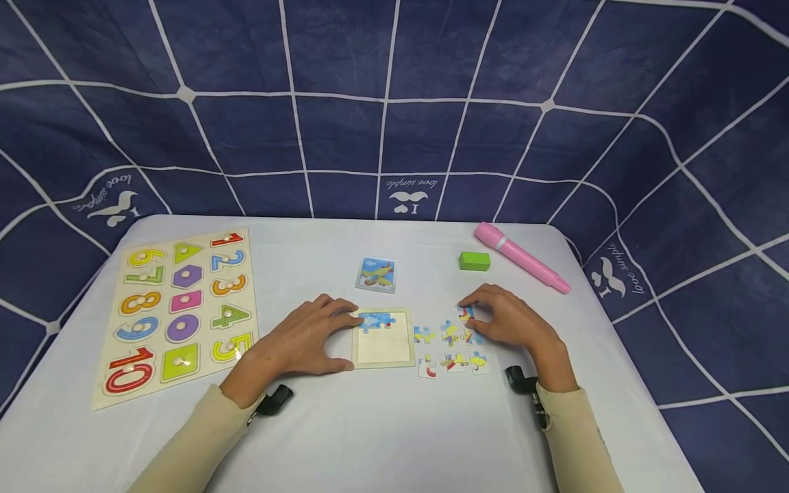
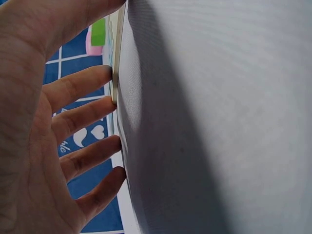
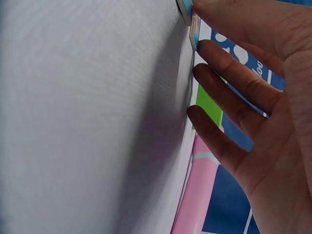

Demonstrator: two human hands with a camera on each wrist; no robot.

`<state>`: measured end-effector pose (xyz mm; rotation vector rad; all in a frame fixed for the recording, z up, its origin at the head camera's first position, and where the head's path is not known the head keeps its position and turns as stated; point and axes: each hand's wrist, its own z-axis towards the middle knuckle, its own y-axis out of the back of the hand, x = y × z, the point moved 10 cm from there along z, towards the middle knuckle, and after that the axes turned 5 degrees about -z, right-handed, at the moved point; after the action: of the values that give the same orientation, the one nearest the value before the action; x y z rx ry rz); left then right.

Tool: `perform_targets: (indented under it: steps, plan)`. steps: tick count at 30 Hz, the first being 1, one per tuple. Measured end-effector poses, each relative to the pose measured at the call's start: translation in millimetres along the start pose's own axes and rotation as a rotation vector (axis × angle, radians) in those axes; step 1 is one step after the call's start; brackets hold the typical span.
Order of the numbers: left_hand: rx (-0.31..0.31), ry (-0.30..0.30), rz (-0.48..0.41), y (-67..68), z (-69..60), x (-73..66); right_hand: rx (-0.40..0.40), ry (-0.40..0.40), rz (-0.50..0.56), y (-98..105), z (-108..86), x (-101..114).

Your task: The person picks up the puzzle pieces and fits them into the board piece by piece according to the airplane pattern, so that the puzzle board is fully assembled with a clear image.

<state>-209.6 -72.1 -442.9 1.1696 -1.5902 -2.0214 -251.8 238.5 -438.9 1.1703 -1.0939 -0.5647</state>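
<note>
We see the left hand point(image 1: 308, 337) at the left side of the puzzle frame point(image 1: 383, 348), palm turned in and fingers spread, with the thumb at the frame's near left corner and the index fingertip by its far left part. A strip of blue joined pieces point(image 1: 377, 320) lies inside along the frame's far edge; the rest of its floor is bare. Right of the frame, the right hand point(image 1: 514, 323) arches above the loose pieces point(image 1: 450, 333), thumb and index finger pinching one puzzle piece point(image 1: 466, 313), the other fingers reaching forward; we cannot tell whether that piece is off the desk point(image 1: 370, 428). The loose pieces form rough rows beginning just beside the frame's right edge, so the gap there is narrow. On the frame's near side we have a broad stretch of white desk between the two forearms. Beyond the frame, a picture card point(image 1: 377, 275) lies before the desk's far edge; farther right are a green block point(image 1: 474, 261) and a pink pen point(image 1: 524, 260). Well left of the frame, a number board point(image 1: 163, 313) reaches close to the left forearm.
</note>
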Motion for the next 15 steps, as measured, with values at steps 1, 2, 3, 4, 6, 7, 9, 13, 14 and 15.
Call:
perform_targets:
  steps: [1, 2, 3, 4, 6, 7, 9, 13, 14, 15]
  plan:
    - [0.0, 0.0, 0.0, 0.2, 0.0, -0.1, 0.0, 0.002, 0.002, 0.2, -0.1, -0.3]
    - [0.0, 0.0, 0.0, 0.3, 0.0, -0.2, 0.001, 0.002, 0.004, 0.3, -0.2, -0.6]
    - [0.0, -0.001, 0.001, 0.4, 0.0, -0.4, 0.001, 0.004, 0.005, 0.3, -0.1, -0.8]
    - [0.0, -0.001, 0.001, 0.5, 0.0, -0.5, 0.001, 0.005, 0.007, 0.5, -0.1, -0.9]
    - [0.0, -0.001, 0.001, 0.7, 0.0, -0.7, 0.001, 0.007, 0.01, 0.4, 0.0, -1.6]
    - [0.001, -0.001, 0.001, 0.7, 0.0, -0.7, 0.001, 0.008, 0.012, 0.3, 0.1, -1.9]
    - [0.001, 0.0, 0.0, 0.7, -0.1, -0.7, -0.001, 0.007, 0.015, 0.0, 0.2, -2.9]
    - [0.001, 0.005, -0.005, 0.5, -0.2, -0.6, -0.006, 0.007, 0.02, -0.6, 0.6, -4.0]
    - [0.002, 0.006, -0.006, 0.3, -0.2, -0.6, -0.006, 0.007, 0.02, -0.8, 0.7, -4.0]
    - [0.002, 0.007, -0.007, 0.2, -0.3, -0.6, -0.005, 0.008, 0.019, -1.1, 0.9, -3.7]
